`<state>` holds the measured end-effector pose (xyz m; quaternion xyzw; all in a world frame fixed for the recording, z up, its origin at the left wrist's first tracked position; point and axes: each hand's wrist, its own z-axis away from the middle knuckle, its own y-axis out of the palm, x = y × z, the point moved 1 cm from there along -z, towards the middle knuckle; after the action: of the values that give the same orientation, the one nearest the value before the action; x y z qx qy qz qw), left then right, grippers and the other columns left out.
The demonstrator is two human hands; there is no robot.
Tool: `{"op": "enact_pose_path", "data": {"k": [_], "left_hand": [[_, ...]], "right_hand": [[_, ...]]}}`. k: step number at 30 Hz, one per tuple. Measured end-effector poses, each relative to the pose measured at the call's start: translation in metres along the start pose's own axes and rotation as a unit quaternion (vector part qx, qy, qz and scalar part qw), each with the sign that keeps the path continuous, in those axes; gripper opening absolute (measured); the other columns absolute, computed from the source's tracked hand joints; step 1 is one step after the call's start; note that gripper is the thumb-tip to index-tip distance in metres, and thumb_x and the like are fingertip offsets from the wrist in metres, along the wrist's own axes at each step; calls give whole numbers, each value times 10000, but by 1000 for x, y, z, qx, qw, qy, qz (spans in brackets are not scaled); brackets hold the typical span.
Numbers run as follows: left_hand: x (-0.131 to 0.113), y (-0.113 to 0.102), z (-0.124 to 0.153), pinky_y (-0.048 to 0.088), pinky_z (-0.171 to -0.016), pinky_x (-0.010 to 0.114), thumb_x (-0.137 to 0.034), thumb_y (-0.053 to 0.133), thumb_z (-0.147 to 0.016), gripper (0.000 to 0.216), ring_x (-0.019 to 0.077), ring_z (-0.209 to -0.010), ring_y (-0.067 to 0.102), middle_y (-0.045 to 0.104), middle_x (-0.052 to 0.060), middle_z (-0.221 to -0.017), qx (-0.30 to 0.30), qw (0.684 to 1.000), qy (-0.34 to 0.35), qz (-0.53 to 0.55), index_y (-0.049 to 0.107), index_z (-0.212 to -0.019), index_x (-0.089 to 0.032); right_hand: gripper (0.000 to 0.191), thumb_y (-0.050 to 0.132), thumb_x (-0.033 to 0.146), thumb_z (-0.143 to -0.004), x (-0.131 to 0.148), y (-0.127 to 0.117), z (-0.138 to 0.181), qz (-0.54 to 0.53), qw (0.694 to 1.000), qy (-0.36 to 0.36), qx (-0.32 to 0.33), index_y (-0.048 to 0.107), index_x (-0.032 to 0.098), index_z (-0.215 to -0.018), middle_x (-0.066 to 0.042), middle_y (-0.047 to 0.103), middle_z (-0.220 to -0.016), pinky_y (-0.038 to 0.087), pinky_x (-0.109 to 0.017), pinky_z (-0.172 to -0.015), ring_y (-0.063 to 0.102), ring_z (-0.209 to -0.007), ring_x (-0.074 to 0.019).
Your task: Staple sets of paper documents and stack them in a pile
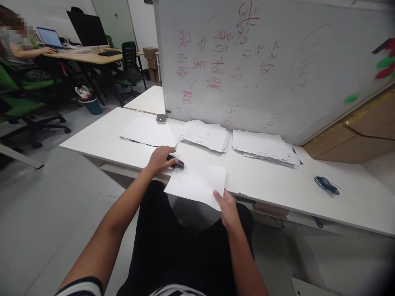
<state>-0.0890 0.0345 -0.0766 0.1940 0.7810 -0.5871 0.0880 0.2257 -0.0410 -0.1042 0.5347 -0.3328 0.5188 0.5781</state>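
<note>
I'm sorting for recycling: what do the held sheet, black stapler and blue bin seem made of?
Sheet: matte white paper, thin with a curving edge.
Black stapler: probably plastic, with small glossy highlights; any metal is unclear.
Blue bin: likely smooth plastic, by its even colour.

The left hand (pixel 160 159) holds a black stapler (pixel 179 164), the right hand (pixel 228 207) paper (pixel 197 181).

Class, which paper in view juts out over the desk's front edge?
The paper held at its right side by the right hand; the three piles lie wholly on the desk.
</note>
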Motion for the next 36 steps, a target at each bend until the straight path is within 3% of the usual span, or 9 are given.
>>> {"op": "enact_pose_path", "data": {"k": [3, 5, 9, 12, 16, 21, 36], "left_hand": [[7, 7, -4, 419, -851, 375, -518, 588, -797, 525, 269, -999, 588, 669, 72, -1079, 3, 999, -36, 22, 553, -1227, -219], [8, 8, -6, 420, -825, 360, -529, 596, -798, 496, 262, -982, 596, 678, 64, -1056, 0, 999, -47, 24, 575, -1185, -219], [6, 8, -5, 410, -804, 344, -597, 608, -775, 463, 259, -966, 595, 678, 73, -1032, -1, 1000, -21, -10, 621, -1043, -220], [1, 6, -3, 405, -792, 346, -661, 668, -683, 547, 265, -934, 590, 667, 81, -984, 28, 998, 37, -51, 621, -1011, -226], [-5, 4, -4, 403, -703, 326, -665, 629, -720, 484, 240, -856, 576, 635, 67, -890, 34, 996, 52, -66, 596, -907, -220], [-8, 3, -8, 367, -610, 319, -627, 599, -765, 421, 208, -732, 533, 584, 42, -782, 20, 996, 16, -84, 514, -766, -215], [-10, 4, -12, 380, -623, 323, -617, 603, -768, 421, 209, -745, 521, 559, 48, -790, 32, 997, 8, -72, 502, -785, -209]], "right_hand": [[476, 699, 503, -759, 33, -26, -12, 123, 991, -18, 49, 653, 199, -1122, -72, 730, -1010, 519, -389, -774, 671, -868, -261], [455, 669, 513, -782, 63, -40, -27, 225, 971, -39, 75, 652, 216, -1125, -62, 726, -996, 508, -374, -757, 660, -876, -265], [374, 601, 539, -818, 104, -55, -84, 380, 907, -177, -19, 670, 222, -1004, -77, 709, -909, 467, -397, -800, 619, -854, -271], [439, 533, 555, -841, 94, -60, -135, 314, 908, -258, -100, 616, 195, -1079, -94, 688, -989, 452, -409, -871, 603, -918, -253], [511, 513, 512, -838, 58, -67, -176, 212, 926, -245, -191, 544, 157, -1204, -123, 644, -1157, 403, -436, -980, 583, -1059, -245], [475, 507, 449, -841, 48, -70, -179, 193, 933, -252, -171, 555, 171, -1223, -115, 642, -1202, 393, -415, -1012, 578, -1103, -235], [435, 551, 423, -816, 54, -69, -176, 202, 938, -226, -169, 607, 159, -1159, -120, 664, -1171, 387, -430, -1024, 583, -1103, -250]]}}
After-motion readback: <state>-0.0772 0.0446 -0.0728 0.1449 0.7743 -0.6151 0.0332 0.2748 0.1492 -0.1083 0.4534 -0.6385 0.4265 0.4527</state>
